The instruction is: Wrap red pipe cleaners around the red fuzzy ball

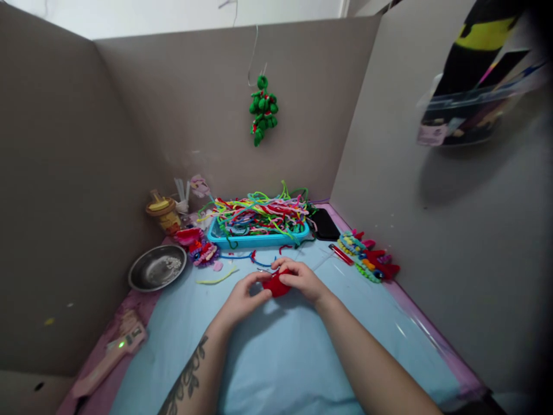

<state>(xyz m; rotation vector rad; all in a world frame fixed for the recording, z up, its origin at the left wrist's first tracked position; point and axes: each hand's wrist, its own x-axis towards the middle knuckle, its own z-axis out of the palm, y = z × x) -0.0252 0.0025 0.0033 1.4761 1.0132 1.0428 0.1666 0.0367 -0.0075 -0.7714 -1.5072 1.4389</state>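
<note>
Near the middle of the table, both my hands hold a small bright red piece [277,285], soft-looking and rounded; its exact kind cannot be made out. My left hand [249,293] pinches its left side between thumb and fingers. On its right side, the fingers of my right hand [300,278] are closed and cover part of it. A thin dark metallic thing [264,271] shows by my left fingertips, too small to name. Just beyond my hands lie a blue pipe cleaner [235,257] and, to the left, a yellow pipe cleaner [218,278].
Behind stands a blue tray [259,238] heaped with colourful pipe cleaners. A metal bowl [158,268] and pink glue gun [114,354] are left. At right lie a phone [325,225], red cutter [341,255] and colourful fuzzy pieces [367,257]. Grey partitions [207,115] enclose the table.
</note>
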